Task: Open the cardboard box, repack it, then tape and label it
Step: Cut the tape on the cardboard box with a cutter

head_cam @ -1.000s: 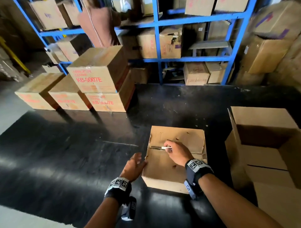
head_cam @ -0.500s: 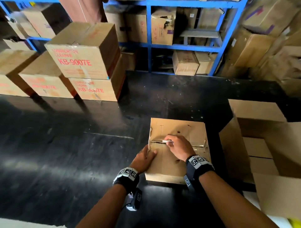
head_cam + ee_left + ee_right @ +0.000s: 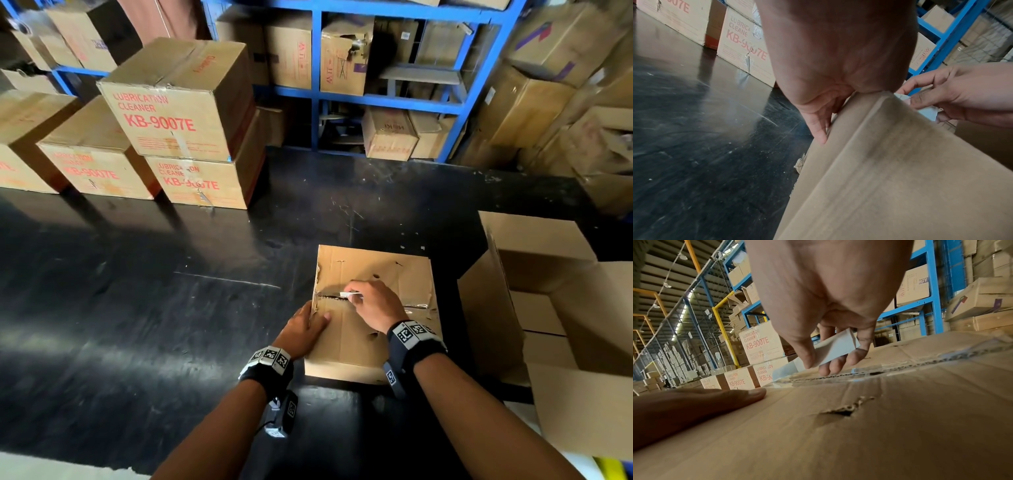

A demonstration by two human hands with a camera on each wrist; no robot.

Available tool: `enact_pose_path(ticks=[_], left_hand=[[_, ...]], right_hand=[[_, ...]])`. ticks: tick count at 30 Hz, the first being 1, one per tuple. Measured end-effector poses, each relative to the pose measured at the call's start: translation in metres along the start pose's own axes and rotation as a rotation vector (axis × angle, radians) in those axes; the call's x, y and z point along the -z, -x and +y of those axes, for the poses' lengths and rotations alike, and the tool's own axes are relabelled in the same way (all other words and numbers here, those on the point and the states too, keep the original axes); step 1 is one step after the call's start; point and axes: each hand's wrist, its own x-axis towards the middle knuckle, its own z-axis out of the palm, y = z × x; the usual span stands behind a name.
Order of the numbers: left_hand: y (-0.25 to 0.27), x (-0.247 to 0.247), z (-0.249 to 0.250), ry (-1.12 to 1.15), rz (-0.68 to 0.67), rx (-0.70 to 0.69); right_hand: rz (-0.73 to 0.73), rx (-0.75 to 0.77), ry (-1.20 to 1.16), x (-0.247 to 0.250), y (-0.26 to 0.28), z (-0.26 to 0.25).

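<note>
Red "LUBRICATION CLEANER KB-9007E" on stacked boxes (image 3: 178, 113); right hand (image 3: 375, 303) fingers pinch white strip (image 3: 835, 348); left hand (image 3: 303, 330) flat on cardboard box (image 3: 356, 339)

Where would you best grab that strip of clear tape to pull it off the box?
Pinch the tape at its lifted free end, where the right hand already grips it, and probably pull low along the centre seam. It peels from the box's left edge, where the left hand braces the corner.
</note>
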Motion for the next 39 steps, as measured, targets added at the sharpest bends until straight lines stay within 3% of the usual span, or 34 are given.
enact_pose_path(ticks=[13,21,26,28,32,35,39], left_hand=[[0.0,-0.001,0.0,-0.019,0.023,0.015],[-0.001,-0.001,-0.004,-0.009,0.024,0.079],[-0.001,-0.001,0.003,-0.046,0.021,0.041],[0.0,-0.003,0.009,-0.185,0.065,0.001],[0.0,-0.012,0.02,-0.666,0.222,-0.26],[0.0,-0.032,0.028,-0.887,0.165,-0.342],[0.003,-0.049,0.03,-1.012,0.12,-0.307]], right_hand=[[0.024,0.021,0.147,-0.001,0.008,-0.006],[0.009,0.046,0.239,0.019,0.01,-0.002],[-0.012,0.03,0.322,0.034,0.017,0.012],[-0.022,0.015,0.327,0.04,0.021,0.02],[-0.013,0.011,0.336,0.046,0.028,0.029],[-0.005,0.002,0.35,0.048,0.03,0.035],[-0.022,-0.017,0.405,0.056,0.037,0.05]])
